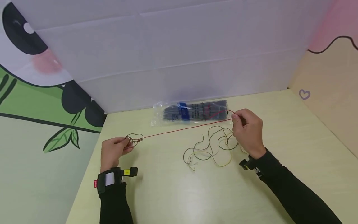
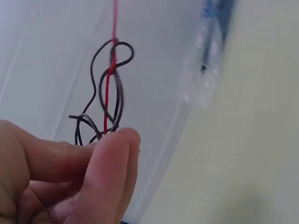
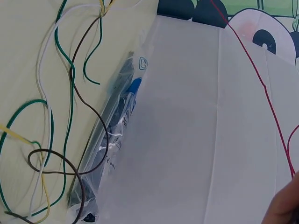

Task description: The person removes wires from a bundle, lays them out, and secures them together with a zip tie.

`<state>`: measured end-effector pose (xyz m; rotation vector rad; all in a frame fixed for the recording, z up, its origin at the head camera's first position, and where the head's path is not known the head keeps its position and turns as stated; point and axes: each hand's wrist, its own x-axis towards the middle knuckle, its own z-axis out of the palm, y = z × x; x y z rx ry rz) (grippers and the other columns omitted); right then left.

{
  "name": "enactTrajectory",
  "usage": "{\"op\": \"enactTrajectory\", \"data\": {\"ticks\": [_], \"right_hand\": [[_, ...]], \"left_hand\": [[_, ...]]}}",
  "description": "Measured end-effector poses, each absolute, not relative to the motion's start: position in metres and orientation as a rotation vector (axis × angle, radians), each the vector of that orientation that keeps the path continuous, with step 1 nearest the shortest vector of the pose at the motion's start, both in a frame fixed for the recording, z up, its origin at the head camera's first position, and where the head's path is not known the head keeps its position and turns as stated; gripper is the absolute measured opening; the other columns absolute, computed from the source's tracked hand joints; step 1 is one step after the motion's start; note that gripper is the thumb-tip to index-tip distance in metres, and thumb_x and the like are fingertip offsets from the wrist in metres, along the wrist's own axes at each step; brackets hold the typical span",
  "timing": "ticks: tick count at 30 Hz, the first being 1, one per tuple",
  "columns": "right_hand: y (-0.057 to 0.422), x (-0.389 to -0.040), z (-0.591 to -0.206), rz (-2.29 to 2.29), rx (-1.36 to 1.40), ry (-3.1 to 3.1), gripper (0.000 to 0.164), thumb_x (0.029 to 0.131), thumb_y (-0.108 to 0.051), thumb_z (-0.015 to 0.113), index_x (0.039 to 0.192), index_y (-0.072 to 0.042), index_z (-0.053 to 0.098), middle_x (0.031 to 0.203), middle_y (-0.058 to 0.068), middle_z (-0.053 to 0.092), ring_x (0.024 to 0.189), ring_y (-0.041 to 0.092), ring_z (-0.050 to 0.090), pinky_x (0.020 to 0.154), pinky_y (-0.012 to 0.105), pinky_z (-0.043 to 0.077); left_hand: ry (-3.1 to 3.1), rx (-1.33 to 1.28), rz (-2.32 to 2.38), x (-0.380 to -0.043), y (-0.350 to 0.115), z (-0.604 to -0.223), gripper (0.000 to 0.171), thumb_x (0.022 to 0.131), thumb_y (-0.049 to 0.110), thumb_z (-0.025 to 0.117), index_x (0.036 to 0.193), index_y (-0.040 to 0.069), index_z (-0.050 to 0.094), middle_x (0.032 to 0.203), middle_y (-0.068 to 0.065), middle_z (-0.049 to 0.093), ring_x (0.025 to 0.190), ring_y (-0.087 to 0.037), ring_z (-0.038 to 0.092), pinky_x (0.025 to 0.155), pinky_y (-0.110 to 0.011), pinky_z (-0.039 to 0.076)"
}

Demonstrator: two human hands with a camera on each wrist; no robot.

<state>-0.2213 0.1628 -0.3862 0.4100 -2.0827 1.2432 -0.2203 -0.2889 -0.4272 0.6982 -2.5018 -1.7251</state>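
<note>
My left hand [image 1: 116, 151] pinches a small tangle of dark cord [image 2: 117, 93] between thumb and fingertips. Out of that tangle runs a thin red cord [image 1: 184, 128], stretched nearly straight across to my right hand [image 1: 248, 132]. The right thumb and forefinger pinch the red cord, and a loose end of it loops back from the fingertips. Below and left of the right hand lies a loose heap of green, yellow, white and brown cords [image 1: 208, 157] on the table. In the right wrist view only an edge of the right hand [image 3: 282, 205] shows.
A clear plastic bag of dark cable ties [image 1: 195, 111] with a blue band lies at the back of the table [image 1: 167, 193], near a white wall [image 1: 181, 46]. Printed panels stand to the left [image 1: 47, 130] and right [image 1: 330, 93].
</note>
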Motion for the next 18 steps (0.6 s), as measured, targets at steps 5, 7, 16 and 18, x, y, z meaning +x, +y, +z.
{"op": "enactTrajectory", "data": {"ticks": [5, 7, 16, 18], "right_hand": [[0.172, -0.224, -0.385, 1.224, 0.335, -2.076, 0.008, 0.093, 0.002, 0.060, 0.089, 0.004, 0.066, 0.062, 0.008, 0.057, 0.053, -0.006, 0.047, 0.054, 0.016, 0.037], [0.175, -0.225, -0.382, 1.233, 0.315, -2.075, 0.010, 0.094, 0.000, 0.059, 0.088, 0.004, 0.065, 0.061, 0.007, 0.056, 0.049, -0.006, 0.048, 0.052, 0.016, 0.038], [0.218, -0.228, -0.363, 1.388, 0.010, -2.027, 0.015, 0.098, -0.010, 0.055, 0.091, 0.001, 0.061, 0.071, -0.001, 0.057, 0.042, 0.005, 0.051, 0.043, 0.018, 0.042], [0.223, -0.230, -0.361, 1.407, 0.007, -2.025, 0.015, 0.099, -0.011, 0.054, 0.091, 0.000, 0.061, 0.072, -0.001, 0.058, 0.042, 0.007, 0.052, 0.044, 0.018, 0.043]], "left_hand": [[-2.264, 0.821, -1.947, -0.217, -0.298, -0.424, 0.037, 0.093, 0.019, 0.067, 0.125, 0.000, 0.062, 0.081, 0.003, 0.073, 0.073, -0.012, 0.075, 0.075, -0.031, 0.059], [-2.275, 0.834, -1.902, -0.219, -0.299, -0.428, 0.040, 0.093, 0.020, 0.067, 0.127, 0.000, 0.062, 0.082, 0.003, 0.072, 0.072, -0.011, 0.075, 0.074, -0.030, 0.059], [-2.452, 0.987, -1.600, -0.218, -0.318, -0.445, 0.035, 0.097, 0.019, 0.060, 0.127, 0.000, 0.064, 0.083, -0.003, 0.070, 0.065, -0.009, 0.072, 0.070, -0.027, 0.059], [-2.598, 0.912, -1.501, -0.220, -0.317, -0.448, 0.035, 0.099, 0.020, 0.056, 0.125, -0.001, 0.064, 0.090, -0.010, 0.072, 0.067, -0.010, 0.072, 0.069, -0.028, 0.060]]}}
